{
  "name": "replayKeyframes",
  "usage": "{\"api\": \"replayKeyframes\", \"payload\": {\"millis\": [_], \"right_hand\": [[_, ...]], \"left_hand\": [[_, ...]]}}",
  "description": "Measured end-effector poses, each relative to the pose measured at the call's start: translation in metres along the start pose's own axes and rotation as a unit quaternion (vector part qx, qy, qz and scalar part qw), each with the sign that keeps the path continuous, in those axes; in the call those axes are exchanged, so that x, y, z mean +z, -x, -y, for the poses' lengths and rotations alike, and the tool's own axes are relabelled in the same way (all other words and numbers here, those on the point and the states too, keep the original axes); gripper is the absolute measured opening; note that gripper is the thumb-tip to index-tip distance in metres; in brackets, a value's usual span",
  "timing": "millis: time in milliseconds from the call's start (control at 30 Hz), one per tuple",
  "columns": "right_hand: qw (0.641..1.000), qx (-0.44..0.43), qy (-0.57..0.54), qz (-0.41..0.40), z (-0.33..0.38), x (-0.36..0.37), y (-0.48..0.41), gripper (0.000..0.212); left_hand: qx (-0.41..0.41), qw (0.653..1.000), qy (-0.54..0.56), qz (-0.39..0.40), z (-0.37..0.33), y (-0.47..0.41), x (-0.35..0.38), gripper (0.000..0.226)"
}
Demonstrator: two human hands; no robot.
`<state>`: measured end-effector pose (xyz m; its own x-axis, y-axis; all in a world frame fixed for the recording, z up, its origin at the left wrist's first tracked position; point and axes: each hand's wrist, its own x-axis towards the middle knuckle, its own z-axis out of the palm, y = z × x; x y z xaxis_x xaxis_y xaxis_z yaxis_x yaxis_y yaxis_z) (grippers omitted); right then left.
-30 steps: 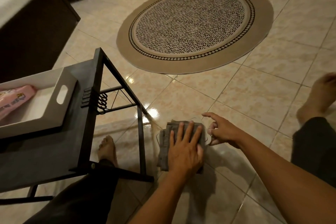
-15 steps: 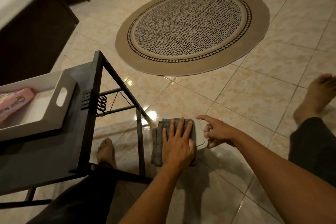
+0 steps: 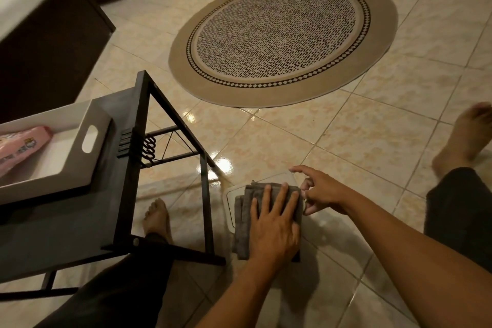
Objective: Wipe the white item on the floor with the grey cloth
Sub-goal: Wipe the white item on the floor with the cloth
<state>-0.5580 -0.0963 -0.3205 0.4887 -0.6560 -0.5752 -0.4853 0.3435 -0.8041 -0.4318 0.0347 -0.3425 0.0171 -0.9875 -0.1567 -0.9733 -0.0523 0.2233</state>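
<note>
A flat white item with rounded corners lies on the tiled floor just right of the black table's leg. A folded grey cloth covers most of it, so only its left and far edges show. My left hand lies flat on the cloth with fingers spread, pressing it down. My right hand sits at the item's right edge with curled fingers pinching that edge and the index finger stretched over the far corner.
A black metal side table stands at the left and carries a white tray with a pink packet. My bare feet rest on the floor on either side. A round patterned rug lies beyond.
My left hand has slid the cloth to the right across the white item, uncovering its left edge. My right hand stays at the right edge.
</note>
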Motion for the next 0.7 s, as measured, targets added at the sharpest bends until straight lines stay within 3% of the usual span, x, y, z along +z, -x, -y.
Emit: {"api": "replayKeyframes", "payload": {"millis": [200, 433, 600, 700], "right_hand": [[1.000, -0.005, 0.003, -0.018, -0.003, 0.007, 0.004, 0.070], [1.000, -0.006, 0.012, 0.009, 0.008, 0.004, -0.001, 0.074], [1.000, -0.002, 0.014, -0.005, 0.008, 0.006, 0.000, 0.078], [1.000, -0.003, 0.025, 0.001, 0.010, 0.007, 0.000, 0.076]], "left_hand": [[-0.121, 0.993, -0.004, 0.007, 0.039, -0.031, -0.015, 0.066], [-0.029, 1.000, -0.010, 0.005, 0.008, -0.037, -0.009, 0.066], [-0.179, 0.984, 0.010, 0.004, 0.021, -0.032, -0.008, 0.064], [-0.128, 0.991, 0.023, 0.013, 0.000, -0.022, -0.006, 0.069]]}}
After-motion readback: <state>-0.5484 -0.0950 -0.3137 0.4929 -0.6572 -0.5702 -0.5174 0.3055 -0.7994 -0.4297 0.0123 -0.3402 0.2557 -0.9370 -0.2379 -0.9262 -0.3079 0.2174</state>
